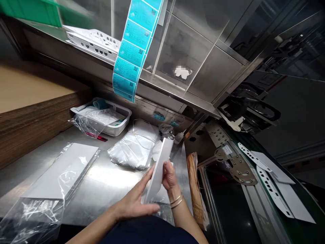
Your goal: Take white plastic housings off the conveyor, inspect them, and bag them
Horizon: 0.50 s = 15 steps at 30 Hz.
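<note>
Both hands hold a thin white flat panel point(160, 166) upright on its edge over the steel table point(106, 183). My left hand point(134, 201) lies against its left face with fingers stretched along it and the thumb at the bottom edge. My right hand point(169, 176), with bangles at the wrist, grips the right side of the panel. A clear plastic bag seems to sit at the panel's lower end near the left thumb. A stack of clear plastic bags point(135, 145) lies just beyond the panel.
A bagged white panel point(59, 173) lies at the left of the table. A white tray point(111, 118) with papers stands at the back. A strip of teal labels point(133, 47) hangs from above. Cardboard point(30, 125) lines the left; a conveyor with white perforated parts point(266, 176) runs at right.
</note>
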### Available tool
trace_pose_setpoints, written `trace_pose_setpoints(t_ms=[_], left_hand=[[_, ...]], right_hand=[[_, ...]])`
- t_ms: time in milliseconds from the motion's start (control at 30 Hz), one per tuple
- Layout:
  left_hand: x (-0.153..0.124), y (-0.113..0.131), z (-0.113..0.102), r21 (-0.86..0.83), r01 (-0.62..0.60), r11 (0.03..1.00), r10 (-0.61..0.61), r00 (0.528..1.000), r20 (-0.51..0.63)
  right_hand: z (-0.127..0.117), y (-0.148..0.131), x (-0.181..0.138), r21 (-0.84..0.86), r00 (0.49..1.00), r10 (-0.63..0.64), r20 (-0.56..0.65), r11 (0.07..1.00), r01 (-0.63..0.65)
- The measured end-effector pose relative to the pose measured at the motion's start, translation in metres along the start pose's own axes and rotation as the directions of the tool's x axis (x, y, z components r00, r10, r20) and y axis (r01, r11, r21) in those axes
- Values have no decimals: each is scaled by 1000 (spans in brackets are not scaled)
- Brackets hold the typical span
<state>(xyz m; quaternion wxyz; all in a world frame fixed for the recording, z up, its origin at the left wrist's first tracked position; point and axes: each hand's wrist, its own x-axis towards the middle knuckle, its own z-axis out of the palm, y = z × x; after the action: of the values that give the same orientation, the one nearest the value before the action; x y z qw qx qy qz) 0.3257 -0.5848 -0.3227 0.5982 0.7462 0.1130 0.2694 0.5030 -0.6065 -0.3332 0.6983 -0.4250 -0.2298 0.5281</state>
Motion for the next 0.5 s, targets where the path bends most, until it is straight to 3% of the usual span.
trace_pose_setpoints(t_ms=[67,133,300,400,500], left_hand=[[-3,-4,-7,-32,46,998,-50,989,-141],[-5,-7,-13,16,2,1000,1,975,-222],[-4,-3,-17,172,-223,960,258,942,-215],[-2,2,-19,155,-223,962,255,940,-227],[7,9,-25,-44,-7,999,-5,965,-261]], right_hand=[[-2,-11,-4,-122,994,-102,46,987,107],[-2,-21,-9,-256,974,-160,158,946,197],[4,-34,-19,-366,884,-315,345,822,436],[6,-33,-19,-370,897,-308,316,831,416],[9,-28,-18,-286,977,-159,141,938,194]])
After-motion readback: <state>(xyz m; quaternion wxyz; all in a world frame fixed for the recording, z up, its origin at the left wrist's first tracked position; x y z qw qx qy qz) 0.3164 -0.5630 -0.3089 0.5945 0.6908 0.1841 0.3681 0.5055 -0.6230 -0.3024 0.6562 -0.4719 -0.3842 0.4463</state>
